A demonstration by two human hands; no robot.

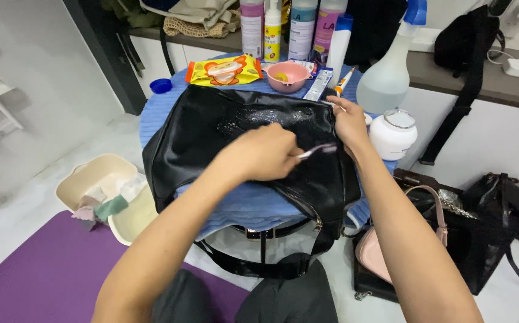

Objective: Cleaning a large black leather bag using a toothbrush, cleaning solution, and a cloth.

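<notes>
The left hand (263,152) is clamped on a brush (316,150) over the black bag (211,134), which lies at table centre. At 3 o'clock, the right hand (349,122) presses the bag's edge, fingers closed on it.

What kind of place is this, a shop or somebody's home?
Probably a home corner set up for cleaning bags. A black leather bag lies on a small towel-covered table, cleaning bottles and a spray bottle stand behind it, and more handbags sit on the floor.
</notes>
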